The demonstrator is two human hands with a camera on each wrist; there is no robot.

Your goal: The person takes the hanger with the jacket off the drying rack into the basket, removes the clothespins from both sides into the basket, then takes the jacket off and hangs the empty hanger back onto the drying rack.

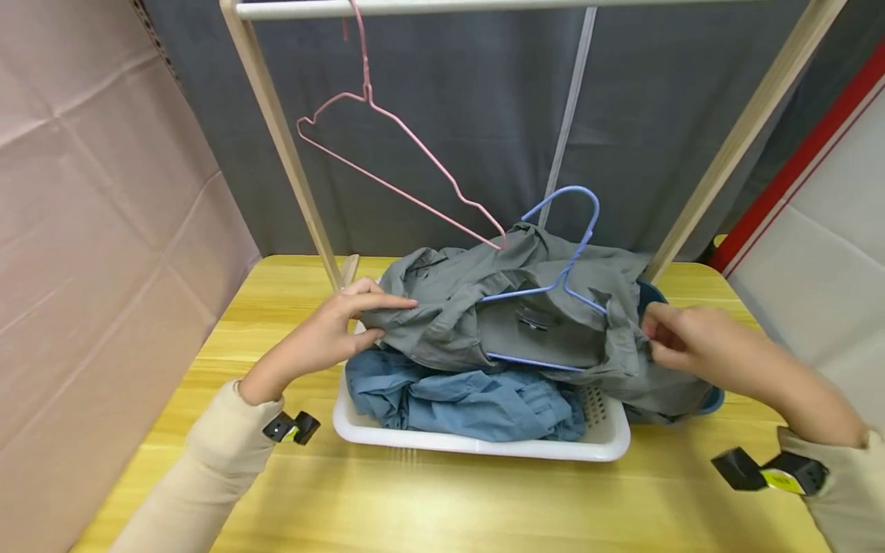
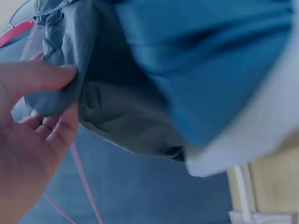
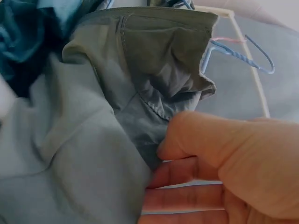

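Ideally, with the left hand (image 1: 325, 338) and right hand (image 1: 698, 349) each pinching an edge of the grey shirt (image 1: 484, 315), pull evenly so the blue hanger (image 1: 560, 269) stays seated.

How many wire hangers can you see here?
2. The pink hanger hangs from the rail; the blue hanger lies on the grey garment in the basket. Clothes may hide more.

Grey shirt (image 1: 449, 307): crumpled, lying on top of a blue garment in a white basket, spread between the left hand (image 1: 325, 338) and the right hand (image 1: 698, 349), each pinching one edge of the fabric. Blue wire hanger (image 1: 563, 276): partly threaded into the shirt, hook upward, tilted, lower bar across the cloth.
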